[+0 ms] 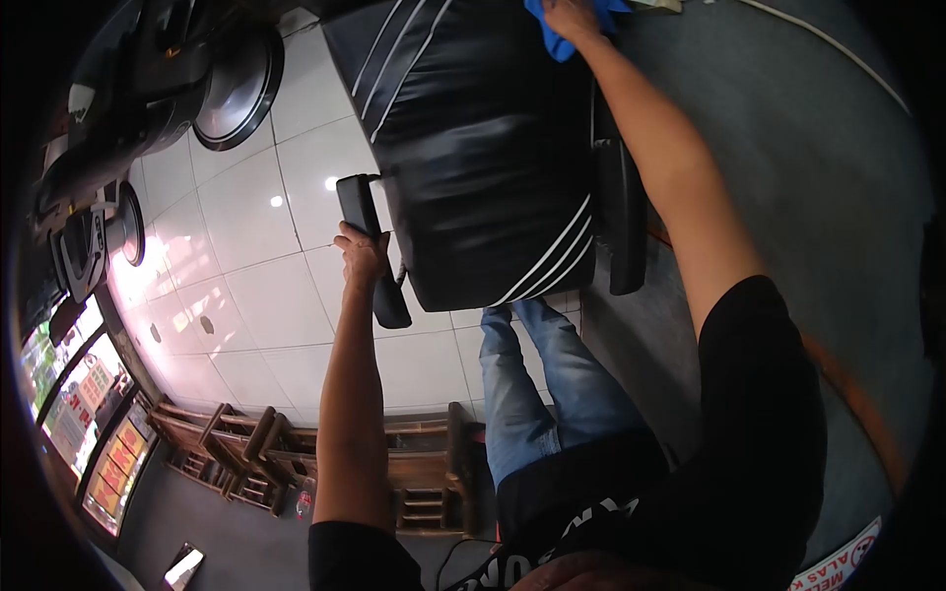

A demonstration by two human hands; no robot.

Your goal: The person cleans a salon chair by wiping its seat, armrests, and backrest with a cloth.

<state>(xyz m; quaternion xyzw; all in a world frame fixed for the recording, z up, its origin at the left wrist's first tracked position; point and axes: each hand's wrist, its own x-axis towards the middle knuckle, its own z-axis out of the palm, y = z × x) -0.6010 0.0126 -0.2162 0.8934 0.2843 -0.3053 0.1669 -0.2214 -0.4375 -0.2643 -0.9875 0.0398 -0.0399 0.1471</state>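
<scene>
A black padded reclining chair (483, 187) with white stripes lies in front of me, like a barber's chair. My left hand (363, 252) is closed around its left armrest (357, 202), fingers over the outer edge. At the top of the view my right hand (574, 18) presses a blue cloth (563, 47) near the far right end of the chair. The fingers of that hand are partly cut off by the frame edge. The right armrest (621, 217) stands beside the seat, untouched.
More black chairs with a round metal base (239, 94) stand on the white tiles (246, 227) at the left. A wooden bench (419, 438) runs behind me. A grey wall (808, 167) rises close at the right, and a glass door (99, 394) is at far left.
</scene>
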